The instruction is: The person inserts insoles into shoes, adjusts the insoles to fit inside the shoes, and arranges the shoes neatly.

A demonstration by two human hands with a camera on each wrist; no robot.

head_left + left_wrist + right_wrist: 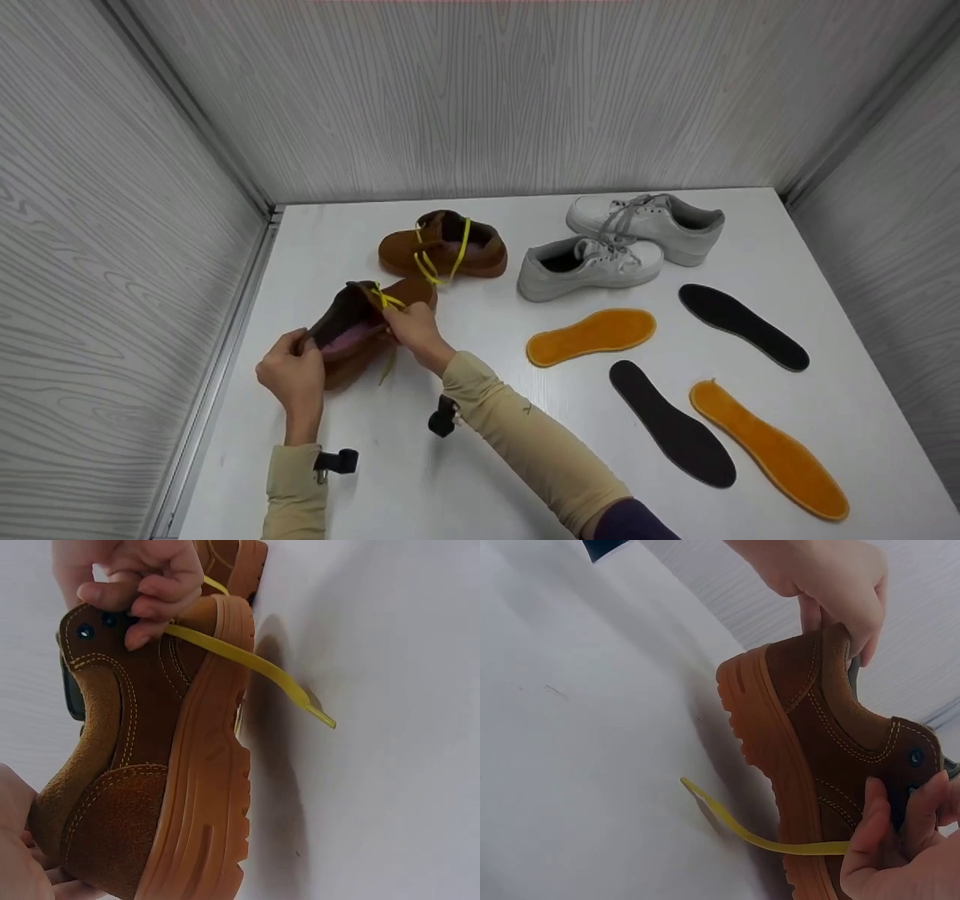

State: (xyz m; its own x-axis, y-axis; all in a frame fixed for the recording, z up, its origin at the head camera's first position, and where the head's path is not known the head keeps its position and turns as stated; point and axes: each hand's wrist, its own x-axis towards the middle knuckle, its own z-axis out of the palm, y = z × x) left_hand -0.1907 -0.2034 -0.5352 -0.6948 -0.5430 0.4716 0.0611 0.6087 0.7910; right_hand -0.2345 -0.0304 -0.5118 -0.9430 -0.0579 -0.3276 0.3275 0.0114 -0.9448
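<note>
From my post, head view: the nearer brown shoe (346,370) is over the left part of the white table (409,499), toe pointing away from the person, just short of the farther brown shoe (403,253). Left hand (294,373) pinches the collar at the heel, thumb inside the rim. Right hand (414,328) pinches the front flap by the eyelets; I cannot tell whether the lace is caught too. On both wrist views a yellow lace (240,656) trails from under the right fingers past the sole, its tip free. Pinkish lining (351,335) shows inside the shoe. Whether the sole touches the table, I can't make out. Right of it I log two white sneakers (592,271), two orange insoles (592,337) and two dark insoles (671,424), lying apart.
</note>
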